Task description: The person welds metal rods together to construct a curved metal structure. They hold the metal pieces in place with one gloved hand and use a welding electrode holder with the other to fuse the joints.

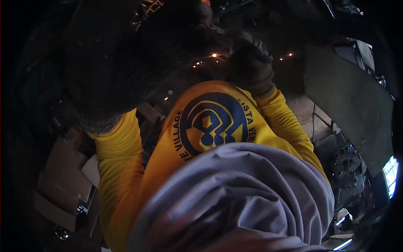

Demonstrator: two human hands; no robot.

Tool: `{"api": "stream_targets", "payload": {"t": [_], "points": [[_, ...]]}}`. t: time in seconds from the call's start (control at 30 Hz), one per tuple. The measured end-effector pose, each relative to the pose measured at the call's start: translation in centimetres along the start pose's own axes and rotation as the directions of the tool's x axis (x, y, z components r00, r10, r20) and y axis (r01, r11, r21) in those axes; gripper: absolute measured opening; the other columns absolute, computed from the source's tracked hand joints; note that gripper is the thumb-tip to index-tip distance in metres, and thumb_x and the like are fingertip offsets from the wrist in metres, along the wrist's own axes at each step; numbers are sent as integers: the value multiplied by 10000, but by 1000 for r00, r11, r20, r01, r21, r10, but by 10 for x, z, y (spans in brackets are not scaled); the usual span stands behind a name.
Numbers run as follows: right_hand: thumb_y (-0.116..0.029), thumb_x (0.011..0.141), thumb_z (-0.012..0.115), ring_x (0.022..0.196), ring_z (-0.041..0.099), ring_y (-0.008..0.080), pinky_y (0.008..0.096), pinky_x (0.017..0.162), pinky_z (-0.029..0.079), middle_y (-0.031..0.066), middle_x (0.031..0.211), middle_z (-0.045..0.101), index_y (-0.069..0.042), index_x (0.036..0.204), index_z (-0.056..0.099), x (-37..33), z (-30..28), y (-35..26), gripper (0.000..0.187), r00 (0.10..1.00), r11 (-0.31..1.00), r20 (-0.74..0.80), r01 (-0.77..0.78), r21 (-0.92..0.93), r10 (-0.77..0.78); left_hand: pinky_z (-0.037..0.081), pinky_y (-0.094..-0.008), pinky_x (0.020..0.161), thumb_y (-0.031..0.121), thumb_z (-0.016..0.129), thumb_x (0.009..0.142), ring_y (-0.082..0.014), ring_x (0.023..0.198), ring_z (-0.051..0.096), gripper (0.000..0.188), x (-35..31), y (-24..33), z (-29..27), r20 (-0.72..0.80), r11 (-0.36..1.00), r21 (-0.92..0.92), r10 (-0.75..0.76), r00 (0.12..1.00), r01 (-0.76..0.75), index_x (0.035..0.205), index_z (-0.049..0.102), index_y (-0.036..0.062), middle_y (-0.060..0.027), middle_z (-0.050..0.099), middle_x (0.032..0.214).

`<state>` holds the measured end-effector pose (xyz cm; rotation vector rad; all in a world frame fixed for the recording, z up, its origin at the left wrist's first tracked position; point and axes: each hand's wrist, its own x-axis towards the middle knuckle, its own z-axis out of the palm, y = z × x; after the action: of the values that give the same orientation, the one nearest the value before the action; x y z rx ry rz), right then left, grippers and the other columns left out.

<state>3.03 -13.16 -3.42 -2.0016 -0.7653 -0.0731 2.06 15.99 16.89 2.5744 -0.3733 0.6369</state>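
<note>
Overhead, knit-gloved hands: left (105, 63) (coarse, dark), right (252, 63); orange sparks (215, 55).

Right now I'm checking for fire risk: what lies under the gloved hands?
Orange sparks glow beneath the left hand and right hand. The gloves and darkness hide the workpiece.

Your 2 hands wear dark knitted gloves. The left hand (105, 63) is raised close to the camera, big and blurred. The right hand (249, 63) is closed around something dark, with small orange sparks (214, 55) just beside it.
</note>
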Motion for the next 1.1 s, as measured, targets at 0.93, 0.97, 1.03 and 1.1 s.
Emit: {"api": "stream_targets", "payload": {"t": [0.93, 0.97, 1.03, 1.1], "points": [[-158, 806, 744, 853, 671, 330, 392, 773, 550, 122, 903, 673, -67, 1143, 658, 7, -6, -25, 359, 985, 983, -1, -170, -63, 170, 546, -333, 827, 151, 753, 878, -236, 966, 681, 354, 15, -3, 3, 250, 872, 395, 202, 947, -290, 1207, 681, 41, -109, 705, 1158], [-165, 813, 734, 850, 672, 329, 393, 769, 551, 119, 898, 673, -76, 1136, 662, 4, -10, -21, 342, 987, 921, 80, -99, -377, 139, 547, -331, 829, 145, 759, 871, -241, 988, 684, 356, 19, -1, 3, 292, 808, 423, 307, 906, -410, 1201, 682, 38, -104, 704, 1168], [-181, 808, 730, 841, 676, 307, 390, 744, 552, 82, 893, 684, -111, 1133, 671, 6, -11, -17, 337, 997, 950, 48, -40, -309, 58, 556, -342, 839, 185, 772, 880, -275, 1033, 688, 360, 12, 9, 16, 150, 987, 135, 63, 987, -84, 1185, 679, 18, -120, 687, 1218], [-160, 792, 743, 825, 679, 285, 382, 726, 551, 66, 877, 683, -121, 1129, 677, 10, -8, -10, 345, 993, 960, -54, 88, -266, -107, 557, -341, 844, 188, 771, 884, -276, 1041, 686, 364, 8, 2, 15, 132, 967, 209, 116, 984, -142, 1190, 676, 16, -124, 684, 1225]]}}
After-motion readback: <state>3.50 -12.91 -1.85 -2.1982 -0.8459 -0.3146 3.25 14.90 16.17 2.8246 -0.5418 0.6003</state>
